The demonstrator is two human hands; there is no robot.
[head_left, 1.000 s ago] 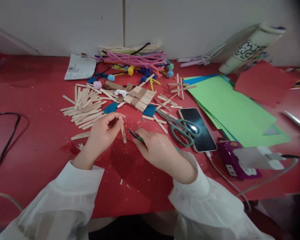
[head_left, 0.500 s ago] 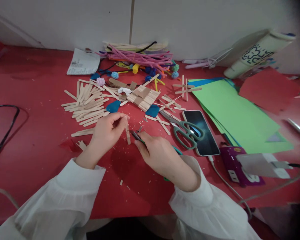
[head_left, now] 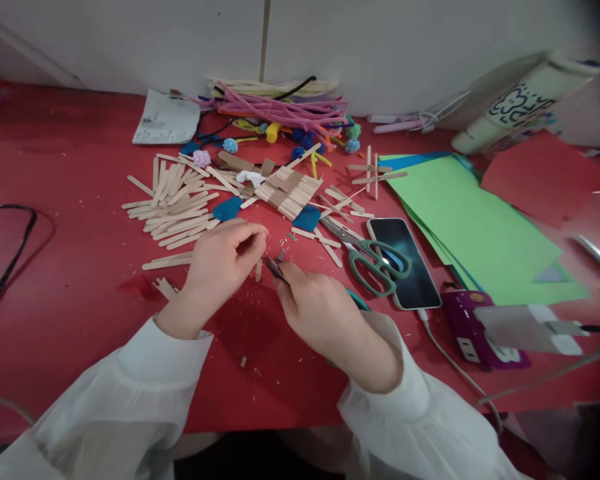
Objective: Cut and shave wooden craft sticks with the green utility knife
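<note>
My left hand pinches a short wooden craft stick upright over the red table; only the stick's lower end shows below my fingers. My right hand is closed around a small cutting tool with green handles, its dark jaws right beside the stick. Tiny wood chips lie scattered on the table around both hands.
A pile of loose craft sticks lies behind my left hand, with a glued stick panel further back. Green-handled scissors, a phone, green paper sheets, pipe cleaners and a purple power strip surround them.
My left hand has turned inward and covers more of the stick. The cutter's jaws have closed in on the stick. The view has shifted slightly.
</note>
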